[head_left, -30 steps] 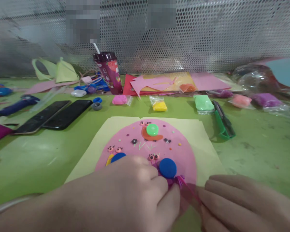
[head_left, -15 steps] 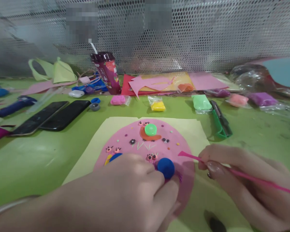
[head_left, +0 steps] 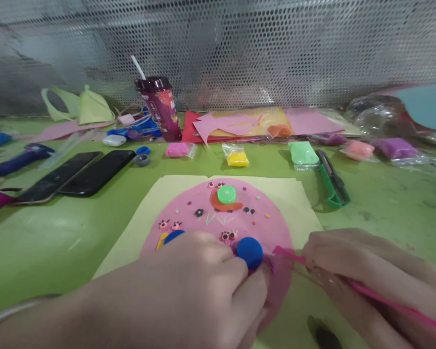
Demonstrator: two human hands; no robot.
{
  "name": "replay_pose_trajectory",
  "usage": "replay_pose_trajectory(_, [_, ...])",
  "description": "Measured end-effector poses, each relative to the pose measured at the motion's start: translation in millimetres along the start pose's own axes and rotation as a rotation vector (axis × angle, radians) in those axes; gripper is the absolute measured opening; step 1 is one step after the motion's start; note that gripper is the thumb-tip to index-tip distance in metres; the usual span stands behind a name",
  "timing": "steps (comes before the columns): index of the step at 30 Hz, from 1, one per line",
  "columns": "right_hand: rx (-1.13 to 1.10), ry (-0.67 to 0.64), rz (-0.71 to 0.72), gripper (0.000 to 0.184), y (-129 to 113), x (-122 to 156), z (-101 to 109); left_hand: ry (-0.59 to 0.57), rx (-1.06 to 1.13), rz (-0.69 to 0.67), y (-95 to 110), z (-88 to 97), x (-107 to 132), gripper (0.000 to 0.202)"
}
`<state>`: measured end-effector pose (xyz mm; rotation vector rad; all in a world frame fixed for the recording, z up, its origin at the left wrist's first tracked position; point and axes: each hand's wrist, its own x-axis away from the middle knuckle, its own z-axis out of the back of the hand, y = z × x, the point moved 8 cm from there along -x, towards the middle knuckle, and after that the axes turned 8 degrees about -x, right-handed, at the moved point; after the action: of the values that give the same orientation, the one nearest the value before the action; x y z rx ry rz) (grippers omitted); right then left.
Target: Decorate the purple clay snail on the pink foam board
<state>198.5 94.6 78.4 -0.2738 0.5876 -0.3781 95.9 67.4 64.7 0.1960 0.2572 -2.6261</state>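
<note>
A pink round sheet [head_left: 276, 228] lies on pale yellow paper [head_left: 298, 198], dotted with small clay figures: a green and orange snail [head_left: 225, 198] and a blue clay disc [head_left: 250, 252]. My left hand [head_left: 189, 295] rests curled on the near part of the pink sheet, its fingers pressed beside the blue disc; what they pinch is hidden. My right hand [head_left: 370, 281] grips a thin pink stick tool [head_left: 381, 300], whose tip points at the sheet just right of the blue disc.
Two black phones [head_left: 76, 174] lie at the left. A dark red cup with a straw [head_left: 160, 106] stands at the back. Bagged clay lumps, pink [head_left: 177, 150], yellow [head_left: 238, 158] and green [head_left: 303, 153], line the back. Green scissors [head_left: 332, 186] lie right of the paper. Coloured paper [head_left: 240, 125] is stacked behind.
My right hand lifted the pink tool away from the blue disc and up to the right, then brought it back down toward the sheet. My left hand stayed put.
</note>
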Motion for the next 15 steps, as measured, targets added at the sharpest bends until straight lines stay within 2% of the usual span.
replay_pose_trajectory(6, [-0.196, -0.005, 0.052, 0.021, 6.9, -2.6, -3.4, 0.055, -0.003, 0.018, -2.4, 3.2, 0.2, 0.02])
replay_pose_trajectory(15, [-0.187, -0.005, 0.045, 0.021, 6.9, -2.2, -5.3, 0.054, -0.003, 0.029, -4.5, 3.8, -0.4, 0.022])
